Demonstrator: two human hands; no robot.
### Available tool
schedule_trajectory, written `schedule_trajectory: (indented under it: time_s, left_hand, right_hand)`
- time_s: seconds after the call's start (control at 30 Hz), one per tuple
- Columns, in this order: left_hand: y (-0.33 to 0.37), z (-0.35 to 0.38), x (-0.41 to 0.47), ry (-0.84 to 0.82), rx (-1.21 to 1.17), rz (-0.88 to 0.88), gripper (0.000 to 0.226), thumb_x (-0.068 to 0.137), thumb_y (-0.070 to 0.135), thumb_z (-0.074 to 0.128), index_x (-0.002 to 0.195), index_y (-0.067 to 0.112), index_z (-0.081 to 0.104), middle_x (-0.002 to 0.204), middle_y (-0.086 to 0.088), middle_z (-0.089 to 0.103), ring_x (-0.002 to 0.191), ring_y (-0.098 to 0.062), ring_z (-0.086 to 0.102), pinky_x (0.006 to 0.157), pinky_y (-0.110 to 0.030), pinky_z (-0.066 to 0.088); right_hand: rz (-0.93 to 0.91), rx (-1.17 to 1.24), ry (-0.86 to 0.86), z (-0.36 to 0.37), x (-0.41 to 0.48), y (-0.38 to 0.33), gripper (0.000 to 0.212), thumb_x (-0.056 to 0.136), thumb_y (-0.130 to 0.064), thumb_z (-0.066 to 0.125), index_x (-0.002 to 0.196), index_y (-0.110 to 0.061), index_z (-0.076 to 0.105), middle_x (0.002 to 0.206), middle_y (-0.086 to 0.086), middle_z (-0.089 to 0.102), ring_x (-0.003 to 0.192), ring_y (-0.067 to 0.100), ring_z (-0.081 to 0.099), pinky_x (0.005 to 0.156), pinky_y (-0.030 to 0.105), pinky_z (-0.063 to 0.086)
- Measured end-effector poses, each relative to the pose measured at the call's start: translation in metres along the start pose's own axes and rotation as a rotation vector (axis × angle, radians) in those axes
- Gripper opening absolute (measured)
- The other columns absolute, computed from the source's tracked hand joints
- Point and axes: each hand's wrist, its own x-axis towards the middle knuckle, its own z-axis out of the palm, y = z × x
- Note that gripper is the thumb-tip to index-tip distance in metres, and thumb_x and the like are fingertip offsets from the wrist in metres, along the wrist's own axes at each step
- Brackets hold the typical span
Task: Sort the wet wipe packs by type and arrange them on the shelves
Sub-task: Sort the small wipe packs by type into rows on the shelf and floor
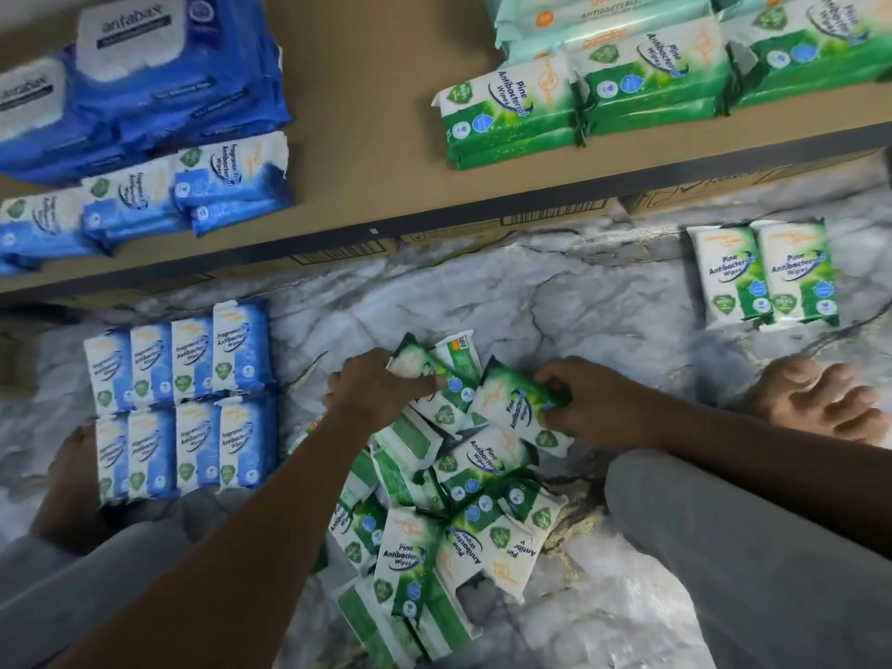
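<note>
A loose heap of green pine wipe packs (pixel 434 523) lies on the marble floor between my knees. My left hand (pixel 371 388) grips one green pack (pixel 415 362) at the heap's top. My right hand (pixel 589 403) pinches another green pack (pixel 511 403) by its right end. Blue fragrance-free packs (pixel 183 403) stand in two neat rows on the floor to the left. Two green packs (pixel 762 277) lie side by side on the floor at the right. On the shelf (pixel 367 137) above, green packs (pixel 579 94) are stacked at right and blue packs (pixel 145 195) at left.
Large dark blue wipe packs (pixel 145 74) with white lids sit at the shelf's back left. Pale mint packs (pixel 603 26) lie behind the green ones. Cardboard boxes (pixel 482 234) sit under the shelf. My bare feet (pixel 820 398) rest on the floor at either side.
</note>
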Motion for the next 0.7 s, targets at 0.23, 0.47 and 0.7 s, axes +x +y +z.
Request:
schedule_trajectory:
  time_s: [0.23, 0.47, 0.7]
  left_hand:
    - [0.056, -0.005, -0.008, 0.073, -0.323, 0.382, 0.029, 0.089, 0.017, 0.071, 0.113, 0.024, 0.057, 0.096, 0.008, 0.060, 0.068, -0.008, 0.059, 0.055, -0.015, 0.046]
    - [0.117, 0.023, -0.009, 0.131, -0.387, 0.529, 0.039, 0.091, 0.021, 0.070, 0.121, 0.031, 0.048, 0.094, 0.013, 0.063, 0.076, 0.004, 0.064, 0.066, -0.017, 0.052]
    - [0.159, 0.078, 0.005, 0.076, -0.366, 0.519, 0.036, 0.089, 0.018, 0.070, 0.109, 0.028, 0.042, 0.090, 0.003, 0.068, 0.066, 0.004, 0.064, 0.049, -0.014, 0.047]
  right_hand:
    - [0.016, 0.377, 0.280, -0.031, 0.005, 0.009, 0.038, 0.086, -0.002, 0.069, 0.112, -0.012, 0.043, 0.089, 0.000, 0.059, 0.075, 0.012, 0.060, 0.057, 0.012, 0.047]
    - [-0.087, 0.228, 0.610, -0.057, -0.003, 0.036, 0.050, 0.089, -0.006, 0.061, 0.121, -0.030, 0.031, 0.086, 0.007, 0.068, 0.071, 0.030, 0.068, 0.067, 0.050, 0.055]
    - [0.038, -0.039, 0.637, -0.070, -0.006, 0.062, 0.035, 0.095, -0.014, 0.056, 0.127, -0.026, 0.049, 0.101, 0.008, 0.050, 0.066, 0.017, 0.053, 0.066, 0.028, 0.043]
